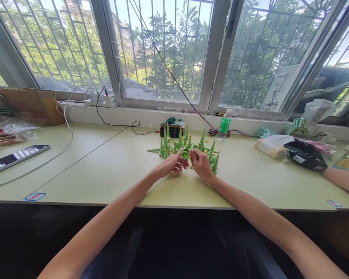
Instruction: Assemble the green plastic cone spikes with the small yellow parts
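My left hand [174, 162] is closed around a green plastic watering spike [185, 154], its round hollow end turned toward me. Close against it on the right, my right hand [200, 162] has its fingers pinched together at the spike's side; what sits between them is hidden or too small to make out. Around and behind both hands are several more green cone-shaped spikes [202, 138] with small yellow valve parts. Most of them stand point up, and one lies on its side [153, 150] at the left of the group.
Behind the spikes a phone [165, 131] leans with its screen lit. A green-labelled bottle [224, 126] stands back right. Farther right are a tissue box [269, 146], a black packet [305, 155] and another person's arm [344, 180]. A second phone [19, 157] and a cable lie left.
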{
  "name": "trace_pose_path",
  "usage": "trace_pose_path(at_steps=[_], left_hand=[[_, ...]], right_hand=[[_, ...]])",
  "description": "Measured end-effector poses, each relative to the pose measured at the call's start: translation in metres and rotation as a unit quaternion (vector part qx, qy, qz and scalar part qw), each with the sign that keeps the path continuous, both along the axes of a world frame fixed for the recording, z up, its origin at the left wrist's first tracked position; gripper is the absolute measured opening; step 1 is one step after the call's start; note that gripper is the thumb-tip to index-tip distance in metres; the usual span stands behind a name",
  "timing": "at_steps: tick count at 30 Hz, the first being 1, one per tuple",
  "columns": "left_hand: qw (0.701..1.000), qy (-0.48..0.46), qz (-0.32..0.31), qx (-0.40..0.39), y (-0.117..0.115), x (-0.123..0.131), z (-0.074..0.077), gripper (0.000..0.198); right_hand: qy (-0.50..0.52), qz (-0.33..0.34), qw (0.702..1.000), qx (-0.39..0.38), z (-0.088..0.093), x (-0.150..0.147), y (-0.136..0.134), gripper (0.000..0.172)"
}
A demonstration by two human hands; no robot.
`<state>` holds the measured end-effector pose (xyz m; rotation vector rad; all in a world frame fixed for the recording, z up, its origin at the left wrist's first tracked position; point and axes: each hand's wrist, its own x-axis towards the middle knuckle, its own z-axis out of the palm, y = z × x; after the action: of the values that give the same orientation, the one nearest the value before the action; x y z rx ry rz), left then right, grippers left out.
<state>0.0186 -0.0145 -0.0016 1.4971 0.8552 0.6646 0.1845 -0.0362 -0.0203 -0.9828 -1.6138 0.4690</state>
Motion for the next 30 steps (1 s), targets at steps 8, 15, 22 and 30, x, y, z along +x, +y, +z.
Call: trace_pose_path(at_steps=[8, 15, 22, 30], left_hand=[[0.999, -0.027, -0.003, -0.03, -0.0022, 0.0018, 0.0042, 0.064], [0.998, -0.057, 0.0, -0.005, -0.0017, 0.001, 0.0029, 0.054], [0.995, -0.004, 0.007, 0.101, -0.0031, 0.0005, 0.0024, 0.046], [0.966, 0.057, 0.054, 0.247, -0.0068, 0.0024, 0.0015, 0.039]], right_hand=[[0.008, 0.018, 1.0, -0.012, 0.0002, 0.0007, 0.0005, 0.038], [-0.006, 0.015, 1.0, -0.007, 0.0008, 0.0012, 0.0021, 0.04], [-0.026, -0.014, 0.999, 0.013, 0.0002, 0.0026, 0.0037, 0.04], [-0.041, -0.036, 0.998, 0.015, -0.0006, 0.0032, 0.0061, 0.042]])
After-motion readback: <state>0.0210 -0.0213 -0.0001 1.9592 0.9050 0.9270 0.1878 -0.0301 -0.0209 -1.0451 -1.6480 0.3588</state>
